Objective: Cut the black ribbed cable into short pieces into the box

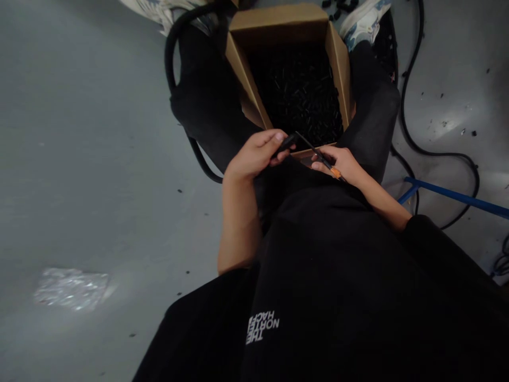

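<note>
My left hand (260,153) pinches a small black part (287,143) between thumb and fingers, above the near edge of a cardboard box (278,17). In my right hand (345,163) is a thin, dark tool with an orange and black handle (336,173). The tool's narrow shaft (305,140) points up and left, and its tip is at or very close to the black part; whether they touch I cannot tell. Beyond both hands, many small black pieces (304,87) lie inside the box, which sits between my legs.
A black cable (403,114) curves over the grey floor on the right, near a blue metal bar (461,197). To the left of my leg runs a thick black tube (170,55). A clear plastic bag (71,288) lies on the floor at lower left. Small black bits are scattered about.
</note>
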{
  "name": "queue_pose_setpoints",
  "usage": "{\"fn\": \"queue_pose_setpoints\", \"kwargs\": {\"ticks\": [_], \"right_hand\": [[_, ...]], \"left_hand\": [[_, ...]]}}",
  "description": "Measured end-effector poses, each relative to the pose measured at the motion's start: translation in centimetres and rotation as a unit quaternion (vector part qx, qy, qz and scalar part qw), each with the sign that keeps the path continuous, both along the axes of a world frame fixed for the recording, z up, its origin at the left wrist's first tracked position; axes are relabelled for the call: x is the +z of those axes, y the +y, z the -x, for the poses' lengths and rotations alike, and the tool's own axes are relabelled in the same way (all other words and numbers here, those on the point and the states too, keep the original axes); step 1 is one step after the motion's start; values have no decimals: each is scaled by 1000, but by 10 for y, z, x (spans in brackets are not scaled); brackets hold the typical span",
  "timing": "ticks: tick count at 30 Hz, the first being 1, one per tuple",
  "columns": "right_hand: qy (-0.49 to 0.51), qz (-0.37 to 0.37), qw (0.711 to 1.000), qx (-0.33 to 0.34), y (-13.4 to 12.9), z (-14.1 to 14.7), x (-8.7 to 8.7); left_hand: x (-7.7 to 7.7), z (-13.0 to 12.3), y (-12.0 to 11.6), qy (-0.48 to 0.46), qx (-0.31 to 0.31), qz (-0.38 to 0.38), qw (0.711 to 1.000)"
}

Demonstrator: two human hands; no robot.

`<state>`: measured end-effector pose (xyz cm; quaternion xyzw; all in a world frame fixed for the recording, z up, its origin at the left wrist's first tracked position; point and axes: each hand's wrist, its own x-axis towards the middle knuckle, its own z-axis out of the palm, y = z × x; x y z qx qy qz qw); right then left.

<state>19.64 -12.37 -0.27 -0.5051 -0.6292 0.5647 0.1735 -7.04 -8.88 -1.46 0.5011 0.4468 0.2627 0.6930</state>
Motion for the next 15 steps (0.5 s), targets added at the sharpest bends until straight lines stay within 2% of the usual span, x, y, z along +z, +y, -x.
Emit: {"fn": "queue_pose_setpoints", "kwargs": {"ticks": [2, 4, 7, 9, 12, 15], "right_hand": [[-23, -7, 1000, -2, 1, -6, 0], [-83, -28, 996, 27, 5, -12, 2], [-210, -60, 972, 90, 10, -12, 11], [-260, -73, 956, 117, 11, -8, 19], [-274, -86, 948, 136, 10, 1, 29], [-269, -75, 952, 126, 9, 8, 30]], "left_hand": [[-2, 5, 1, 22, 34, -21, 999], [-3, 5, 1, 37, 61, -55, 996], [-5, -5, -1, 58, 113, -98, 987], [-7, -14, -3, 80, 136, -112, 981], [-9, -25, -6, 85, 134, -116, 981], [-9, -31, -6, 58, 128, -108, 984]]}}
